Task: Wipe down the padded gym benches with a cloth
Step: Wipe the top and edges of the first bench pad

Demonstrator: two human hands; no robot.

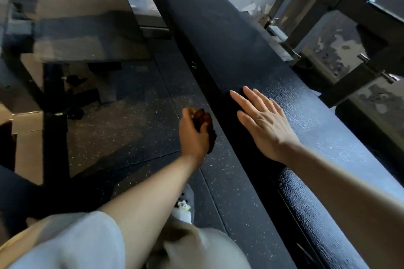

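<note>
A long black padded bench (251,54) with a pebbled vinyl surface runs diagonally from the far wall toward the lower right of the view. The right hand (261,123) lies over the bench's top surface with its fingers (240,99) straight and spread, pointing up the length of the pad; whether the palm actually presses the vinyl or hangs just above it cannot be told. It holds nothing. The left hand (194,132) is off the bench, beside its near long edge and above the speckled rubber floor (122,129). Its fingers are curled around a dark brownish-red cloth (205,123), bunched into a wad; part of the cloth bulges out past the knuckles toward the bench, and a tail of it hangs below the heel of the hand. The cloth sits close to the side of the bench, but contact with the padding cannot be made out. Both forearms are bare, and a pale sleeve (72,240) shows at the lower left. A light shoe (185,205) stands on the floor below the left forearm. To the left, a second bench pad (87,22) appears blurred, with a black metal frame (54,102) beneath it. At the right, dark steel uprights (371,35) stand just beside the bench.
</note>
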